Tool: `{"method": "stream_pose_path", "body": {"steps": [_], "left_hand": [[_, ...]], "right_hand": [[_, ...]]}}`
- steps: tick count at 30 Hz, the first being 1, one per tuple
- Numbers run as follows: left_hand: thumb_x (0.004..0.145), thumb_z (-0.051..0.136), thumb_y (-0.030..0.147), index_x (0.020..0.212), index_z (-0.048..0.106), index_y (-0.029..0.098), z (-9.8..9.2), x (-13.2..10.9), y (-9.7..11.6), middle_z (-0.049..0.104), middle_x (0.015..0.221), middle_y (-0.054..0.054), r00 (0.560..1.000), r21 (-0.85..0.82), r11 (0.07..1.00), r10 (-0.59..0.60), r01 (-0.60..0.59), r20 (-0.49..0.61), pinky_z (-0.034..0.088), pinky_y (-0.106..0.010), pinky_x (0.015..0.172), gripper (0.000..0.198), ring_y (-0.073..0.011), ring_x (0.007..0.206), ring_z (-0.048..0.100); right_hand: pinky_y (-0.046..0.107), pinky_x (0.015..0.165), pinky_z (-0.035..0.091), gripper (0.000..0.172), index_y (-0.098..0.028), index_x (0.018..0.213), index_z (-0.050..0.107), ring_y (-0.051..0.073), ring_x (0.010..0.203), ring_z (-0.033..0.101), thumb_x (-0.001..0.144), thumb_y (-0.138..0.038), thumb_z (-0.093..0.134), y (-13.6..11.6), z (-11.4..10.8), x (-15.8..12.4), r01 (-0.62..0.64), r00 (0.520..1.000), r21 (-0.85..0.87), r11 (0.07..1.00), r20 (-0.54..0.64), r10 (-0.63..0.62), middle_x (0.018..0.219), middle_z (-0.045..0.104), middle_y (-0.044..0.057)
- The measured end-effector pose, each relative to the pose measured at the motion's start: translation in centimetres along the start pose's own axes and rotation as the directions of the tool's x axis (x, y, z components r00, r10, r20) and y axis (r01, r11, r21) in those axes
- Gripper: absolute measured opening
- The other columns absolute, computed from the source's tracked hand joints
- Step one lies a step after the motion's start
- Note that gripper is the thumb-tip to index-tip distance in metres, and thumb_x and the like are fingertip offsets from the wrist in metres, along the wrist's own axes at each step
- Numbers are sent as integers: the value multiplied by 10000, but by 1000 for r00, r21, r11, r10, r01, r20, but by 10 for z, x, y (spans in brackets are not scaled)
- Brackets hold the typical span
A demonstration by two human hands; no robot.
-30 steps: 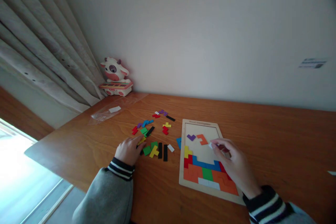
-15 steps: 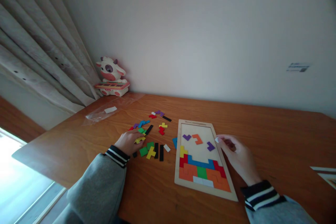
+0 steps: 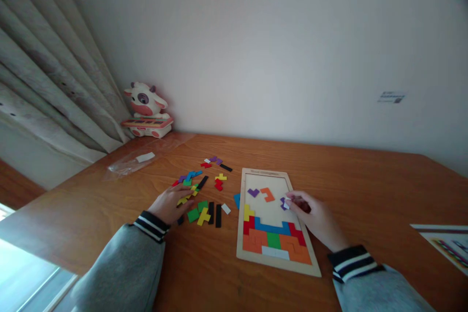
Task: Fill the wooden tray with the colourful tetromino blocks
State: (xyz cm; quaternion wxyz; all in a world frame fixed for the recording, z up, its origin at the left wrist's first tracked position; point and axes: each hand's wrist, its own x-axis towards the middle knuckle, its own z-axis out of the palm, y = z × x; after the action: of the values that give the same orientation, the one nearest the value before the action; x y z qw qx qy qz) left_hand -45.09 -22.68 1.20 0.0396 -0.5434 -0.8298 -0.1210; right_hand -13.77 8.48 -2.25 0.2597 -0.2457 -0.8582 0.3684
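Puzzle tray (image 3: 240, 246) on bench (image 3: 234, 287), lower part packed with flat pieces (image 3: 273, 240). Right hand (image 3: 315, 215) at tray's 3 o'clock, fingers pinching white piece (image 3: 287, 204) over purple piece (image 3: 282, 200); contact unclear. Purple V piece (image 3: 253, 193) and orange piece (image 3: 269, 197) lie inside toward 11. Left hand (image 3: 168, 205) at 9, over yellow pieces (image 3: 182, 201); can't tell if those fingers grip.

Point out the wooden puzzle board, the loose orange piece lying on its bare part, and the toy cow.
Wooden puzzle board (image 3: 277, 262): head view, on its near rim.
Loose orange piece (image 3: 270, 195): head view, on its right side.
Toy cow (image 3: 142, 109): head view, on its muzzle.
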Motion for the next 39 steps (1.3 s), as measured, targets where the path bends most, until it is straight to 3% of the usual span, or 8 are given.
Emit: {"method": "stream_pose_path", "body": {"steps": [3, 8, 16, 23, 27, 32, 36, 39], "left_hand": [[946, 429, 414, 1096, 729, 238, 8, -8, -10, 694, 1187, -88, 992, 13, 998, 63, -62, -109, 522, -422, 969, 379, -257, 1083, 652], [974, 405, 465, 1008, 758, 262, 15, -14, -19, 743, 1072, -60, 962, 47, 992, 123, -115, -245, 586, -385, 861, 409, -231, 948, 704], [981, 412, 344, 1030, 732, 210, 19, -14, -18, 765, 995, -72, 913, 196, 967, 225, -164, -341, 619, -331, 792, 350, -212, 852, 738], [971, 428, 323, 1030, 718, 206, 17, -14, -17, 775, 901, -67, 879, 200, 967, 231, -159, -417, 625, -260, 697, 318, -190, 752, 747], [964, 465, 359, 979, 728, 208, 8, -5, 14, 774, 883, -63, 859, 83, 989, 148, -122, -490, 623, -244, 686, 304, -184, 734, 745], [927, 560, 289, 993, 729, 200, 3, 29, 82, 772, 930, -57, 849, -188, 962, 75, -200, -523, 613, -244, 741, 202, -171, 765, 742], [900, 598, 271, 997, 725, 188, 14, 61, 128, 767, 844, -39, 950, -560, 804, 19, -200, -312, 593, -206, 629, 180, -149, 683, 725], [906, 606, 298, 995, 718, 166, 26, 70, 155, 759, 854, -50, 979, -763, 623, 25, -173, -202, 586, -218, 645, 194, -153, 713, 719]], "right_hand": [[347, 680, 531, 329, -229, 1071, 651, 209, 760, 638, 874, -487, 597, 3, -3, 2, 98, 994, -103, 990, -29, -101, 934, 680, 68], [422, 948, 475, 275, -263, 1006, 670, 260, 1051, 604, 838, -479, 665, 1, -13, 4, 249, 967, -166, 954, 97, -235, 1078, 655, 61], [369, 700, 506, 383, -207, 1051, 576, 217, 779, 612, 861, -540, 595, 0, -5, 8, -13, 974, -311, 950, -217, -58, 1025, 614, 90], [354, 730, 482, 298, -224, 842, 643, 207, 813, 607, 924, -486, 526, -3, -12, 3, 97, 990, -244, 965, -72, -118, 912, 607, 53], [354, 722, 484, 280, -213, 875, 642, 203, 799, 599, 943, -444, 498, -8, -11, 2, 98, 984, -191, 977, -129, -124, 897, 614, 57], [334, 726, 502, 249, -218, 908, 640, 191, 804, 602, 935, -433, 518, -25, -3, -1, 116, 987, -38, 993, -110, -119, 913, 633, 54], [331, 770, 508, 200, -223, 1002, 631, 175, 819, 603, 938, -385, 532, -49, 12, -10, 194, 979, 47, 980, 58, -197, 956, 644, 50], [324, 770, 520, 269, -230, 1152, 595, 169, 821, 618, 931, -378, 552, -62, 22, -16, 152, 983, 103, 983, 89, -161, 985, 664, 49]]}}
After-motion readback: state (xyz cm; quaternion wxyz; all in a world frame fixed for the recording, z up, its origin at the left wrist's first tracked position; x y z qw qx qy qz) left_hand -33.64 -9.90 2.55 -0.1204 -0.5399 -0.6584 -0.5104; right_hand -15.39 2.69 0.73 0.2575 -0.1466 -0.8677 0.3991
